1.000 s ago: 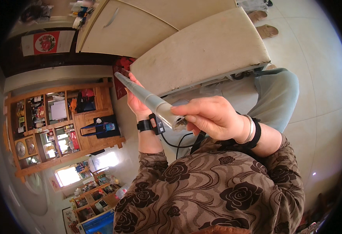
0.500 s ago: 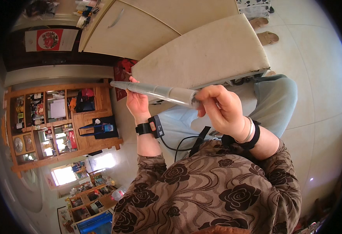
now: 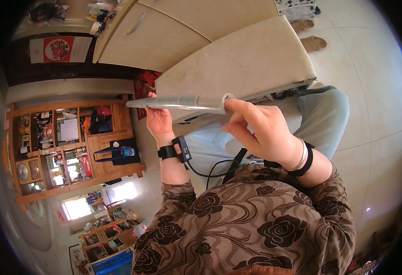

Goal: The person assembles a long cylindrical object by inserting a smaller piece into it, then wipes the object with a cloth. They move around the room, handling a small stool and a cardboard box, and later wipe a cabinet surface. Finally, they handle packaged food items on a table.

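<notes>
A long, shiny, translucent plastic roll (image 3: pixel 182 102) lies across in front of me, nearly level, with a faint ring or two around its middle. My left hand (image 3: pixel 159 122) is closed around its far-left part, thumb and fingers on either side of it. At the roll's right end shows a round opening with a pale rim. The index fingertip of my right hand (image 3: pixel 260 127) touches that end, while the thumb stands apart below it. The other fingers of the right hand are curled and partly hidden. What the roll is made up of inside, I cannot tell.
A long cream bench (image 3: pixel 237 64) stands just beyond the roll, with a cream cabinet (image 3: pixel 164 32) behind it. On the left is a wooden shelf unit (image 3: pixel 105 156) full of goods. A black cable (image 3: pixel 205 175) runs from my left wrist device. Sandals (image 3: pixel 313 43) are on the floor.
The roll's right end has risen, so it lies more level. My right thumb has come away from the roll, leaving the index finger at its end. The left hand keeps its hold.
</notes>
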`<state>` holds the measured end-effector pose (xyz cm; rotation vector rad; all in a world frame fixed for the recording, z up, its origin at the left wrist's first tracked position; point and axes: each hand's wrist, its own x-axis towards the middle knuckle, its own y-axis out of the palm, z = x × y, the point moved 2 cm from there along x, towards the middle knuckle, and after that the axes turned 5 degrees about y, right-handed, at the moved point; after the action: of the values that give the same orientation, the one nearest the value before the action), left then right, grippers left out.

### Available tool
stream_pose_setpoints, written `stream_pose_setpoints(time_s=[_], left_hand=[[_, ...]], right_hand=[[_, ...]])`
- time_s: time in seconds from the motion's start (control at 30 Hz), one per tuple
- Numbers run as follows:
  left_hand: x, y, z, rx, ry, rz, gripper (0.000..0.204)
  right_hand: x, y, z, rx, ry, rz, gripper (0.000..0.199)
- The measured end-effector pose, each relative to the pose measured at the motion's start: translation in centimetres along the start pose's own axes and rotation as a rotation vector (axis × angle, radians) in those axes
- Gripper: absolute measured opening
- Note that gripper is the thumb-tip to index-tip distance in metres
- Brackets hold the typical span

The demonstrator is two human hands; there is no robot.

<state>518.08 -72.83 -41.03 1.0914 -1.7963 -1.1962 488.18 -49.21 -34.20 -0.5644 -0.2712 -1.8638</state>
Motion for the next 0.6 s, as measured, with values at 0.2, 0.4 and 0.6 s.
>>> stream_pose_setpoints(time_s=[0.2,0.4,0.6], left_hand=[[-0.3,0.3,-0.9,0.166,-0.002,0.014,0.04],[-0.2,-0.4,-0.3,0.109,0.007,-0.04,0.039],[-0.6,-1.3,1.8,0.009,-0.023,-0.082,0.036]], right_hand=[[0.0,-0.4,-0.3,0.04,-0.011,0.233,0.02],[-0.2,0.3,-0.7,-0.075,-0.284,-0.124,0.024],[0.3,1.5,-0.6,-0.168,-0.565,-0.378,0.029]])
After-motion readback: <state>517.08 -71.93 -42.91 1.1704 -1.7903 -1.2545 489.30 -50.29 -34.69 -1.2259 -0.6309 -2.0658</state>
